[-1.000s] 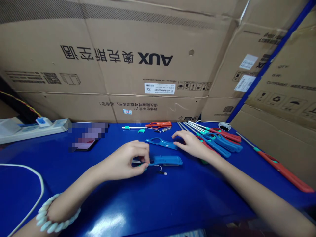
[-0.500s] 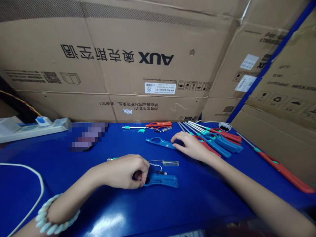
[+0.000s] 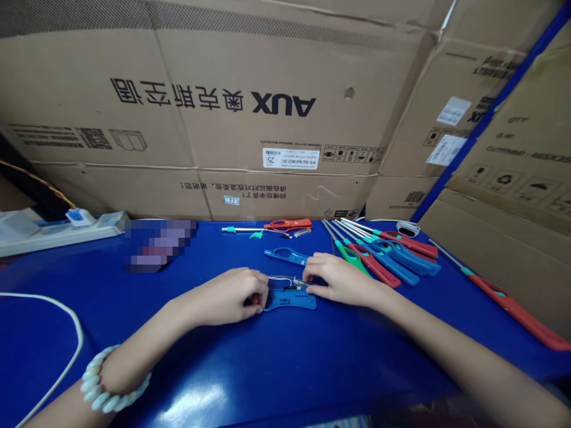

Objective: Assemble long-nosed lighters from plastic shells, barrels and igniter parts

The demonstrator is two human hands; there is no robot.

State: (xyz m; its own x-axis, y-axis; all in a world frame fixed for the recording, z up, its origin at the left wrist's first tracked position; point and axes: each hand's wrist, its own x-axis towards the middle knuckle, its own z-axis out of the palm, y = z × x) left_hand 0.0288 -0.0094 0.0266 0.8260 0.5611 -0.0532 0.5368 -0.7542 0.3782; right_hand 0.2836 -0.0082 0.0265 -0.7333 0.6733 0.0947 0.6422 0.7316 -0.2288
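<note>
My left hand (image 3: 232, 297) pinches the narrow end of a blue lighter handle half (image 3: 297, 301), which lies with its hollow inside up. At the far edge of that half, my right hand (image 3: 336, 279) has its fingers closed on a clear fuel tube (image 3: 300, 283), mostly covered by the fingertips. A small black igniter (image 3: 291, 288) with white wires lies beside the tube. Just beyond, the other blue handle half (image 3: 285, 255) rests on the table, partly behind my right hand.
Several assembled lighters (image 3: 379, 255) in red, green and blue lie at the right, with a long red lighter (image 3: 513, 303) farther right. An opened red lighter (image 3: 288, 224) and a green trigger (image 3: 256, 235) lie at the back. A power strip (image 3: 102, 224) and white cable (image 3: 74, 321) are at left.
My left hand and the blue handle half have moved away from me. My right hand has left the other blue half, come nearer, and closed on the clear fuel tube.
</note>
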